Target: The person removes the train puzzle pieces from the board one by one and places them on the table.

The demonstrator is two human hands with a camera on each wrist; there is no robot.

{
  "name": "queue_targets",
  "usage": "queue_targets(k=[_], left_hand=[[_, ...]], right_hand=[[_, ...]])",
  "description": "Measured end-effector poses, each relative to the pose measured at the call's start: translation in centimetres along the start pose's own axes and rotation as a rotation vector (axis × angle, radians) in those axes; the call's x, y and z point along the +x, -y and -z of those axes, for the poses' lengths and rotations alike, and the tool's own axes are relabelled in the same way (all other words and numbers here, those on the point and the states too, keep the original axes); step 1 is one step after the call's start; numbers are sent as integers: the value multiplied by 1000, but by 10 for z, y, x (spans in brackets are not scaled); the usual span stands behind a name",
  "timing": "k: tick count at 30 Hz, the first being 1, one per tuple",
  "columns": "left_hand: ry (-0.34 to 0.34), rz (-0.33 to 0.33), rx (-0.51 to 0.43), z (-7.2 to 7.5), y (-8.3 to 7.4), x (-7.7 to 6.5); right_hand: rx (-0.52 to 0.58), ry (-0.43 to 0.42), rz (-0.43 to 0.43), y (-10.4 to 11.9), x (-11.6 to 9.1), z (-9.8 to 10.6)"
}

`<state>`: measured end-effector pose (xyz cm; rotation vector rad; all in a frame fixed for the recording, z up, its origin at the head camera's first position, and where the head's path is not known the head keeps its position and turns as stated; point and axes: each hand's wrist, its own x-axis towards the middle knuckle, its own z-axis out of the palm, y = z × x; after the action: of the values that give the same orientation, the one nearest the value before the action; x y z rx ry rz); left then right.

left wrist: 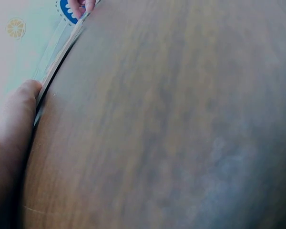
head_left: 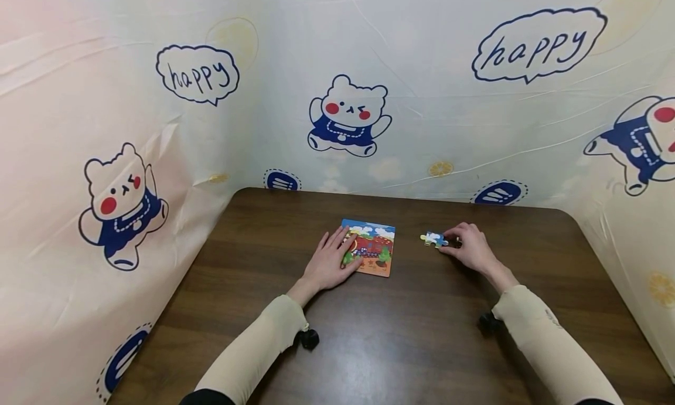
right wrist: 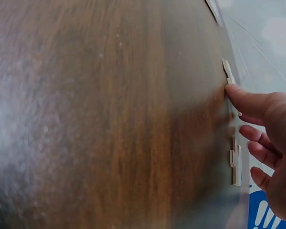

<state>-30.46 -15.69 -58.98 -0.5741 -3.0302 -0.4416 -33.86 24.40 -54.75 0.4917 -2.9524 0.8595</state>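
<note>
A small picture puzzle with blue sky, red shapes and orange ground lies flat on the table. My left hand rests on its left part with fingers stretched out, covering some of the picture. To the right, thumb and fingers of my right hand pinch the edge of a blue, white and yellow jigsaw piece at table level. Seen edge-on in the right wrist view, that piece is at the thumb tip. Another thin piece stands beside the other fingers there. The left wrist view shows mostly tabletop.
The brown wooden table has rounded far corners. Pale printed cloth with bears and "happy" bubbles hangs behind it and along both sides. A dark round object hangs at each sleeve cuff.
</note>
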Motion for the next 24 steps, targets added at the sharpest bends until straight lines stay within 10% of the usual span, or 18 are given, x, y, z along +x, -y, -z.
queue_targets(k=[24], left_hand=[[-13,1,-59,1,4,1]], right_hand=[[179,-38,20,31,18,-13]])
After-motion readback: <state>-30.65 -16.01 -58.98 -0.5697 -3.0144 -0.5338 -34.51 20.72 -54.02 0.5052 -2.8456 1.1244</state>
